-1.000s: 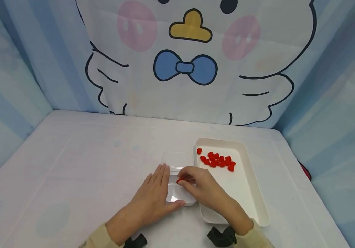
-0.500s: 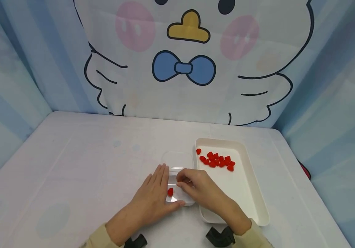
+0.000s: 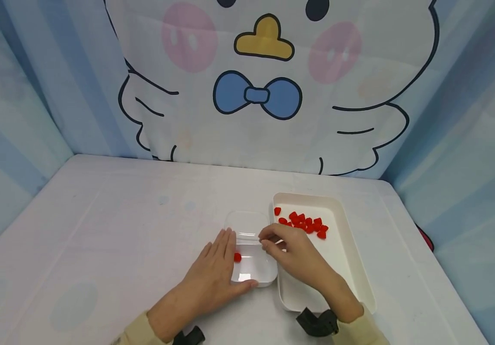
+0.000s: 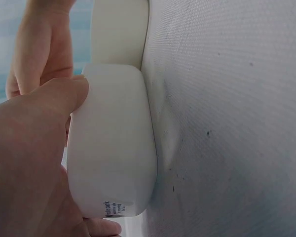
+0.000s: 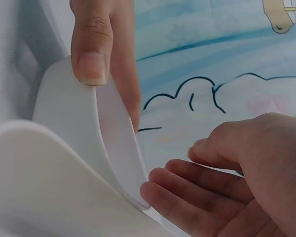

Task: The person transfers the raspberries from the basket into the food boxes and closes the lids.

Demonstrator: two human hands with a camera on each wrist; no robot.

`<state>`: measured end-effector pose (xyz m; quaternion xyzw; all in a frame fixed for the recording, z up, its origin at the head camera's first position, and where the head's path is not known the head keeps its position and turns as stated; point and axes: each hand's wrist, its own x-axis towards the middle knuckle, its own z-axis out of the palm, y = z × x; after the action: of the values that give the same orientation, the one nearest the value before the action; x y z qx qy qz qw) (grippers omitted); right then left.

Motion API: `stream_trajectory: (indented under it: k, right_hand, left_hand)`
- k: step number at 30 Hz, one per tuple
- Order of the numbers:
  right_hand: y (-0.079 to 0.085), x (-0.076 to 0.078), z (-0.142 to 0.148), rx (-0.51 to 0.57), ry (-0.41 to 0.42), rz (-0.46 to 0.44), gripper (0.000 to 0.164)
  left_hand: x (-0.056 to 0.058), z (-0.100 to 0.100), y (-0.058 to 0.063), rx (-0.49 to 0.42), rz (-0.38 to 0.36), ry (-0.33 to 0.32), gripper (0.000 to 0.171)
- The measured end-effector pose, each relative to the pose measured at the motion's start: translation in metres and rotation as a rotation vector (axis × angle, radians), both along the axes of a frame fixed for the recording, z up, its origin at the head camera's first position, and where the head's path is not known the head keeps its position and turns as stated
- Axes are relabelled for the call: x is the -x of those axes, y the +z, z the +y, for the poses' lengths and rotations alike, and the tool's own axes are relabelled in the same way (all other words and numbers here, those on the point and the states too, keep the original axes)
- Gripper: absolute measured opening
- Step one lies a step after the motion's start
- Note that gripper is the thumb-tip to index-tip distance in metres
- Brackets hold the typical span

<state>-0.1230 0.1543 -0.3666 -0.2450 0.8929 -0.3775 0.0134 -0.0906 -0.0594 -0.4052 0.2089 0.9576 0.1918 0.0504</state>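
Observation:
My left hand (image 3: pixel 210 270) lies along the left side of a small clear-lidded white plastic box (image 3: pixel 256 268), fingers straight. In the left wrist view its thumb touches the rim of the box. One small red piece (image 3: pixel 237 258) lies inside, close to the left wall. My right hand (image 3: pixel 297 251) hovers between the box and a shallow white tray (image 3: pixel 342 230), near the box's back right corner. Its fingers are loosely bent and hold nothing, with thumb and fingertips apart in the right wrist view. Several red pieces (image 3: pixel 314 225) are grouped at the tray's back, some hidden by that hand.
The transparent lid (image 3: pixel 247 223) is folded back flat behind the box. A white cloth (image 3: pixel 113 239) covers the table. Striped blue fabric hangs at the sides, and a cartoon-printed backdrop (image 3: pixel 256 139) stands behind.
A red piece has left my right hand's pinch and now lies in the box. That hand has since moved right and slightly back toward the tray. My left hand stays put.

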Motion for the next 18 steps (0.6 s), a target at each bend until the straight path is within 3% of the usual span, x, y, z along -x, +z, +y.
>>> stream_trajectory:
  k: [6,13,18]
  right_hand:
    - [0.005,0.004,0.009,0.008,-0.062,0.016,0.016]
    - [0.009,0.007,0.020,0.083,-0.152,-0.118,0.013]
    - [0.008,0.010,0.028,0.106,-0.189,-0.135,0.012]
  left_hand:
    - [0.000,0.000,0.001,-0.002,-0.019,0.005,0.109]
    - [0.000,0.000,0.001,-0.008,-0.022,0.007,0.109]
    - [-0.001,0.001,0.001,0.001,-0.025,0.012,0.109]
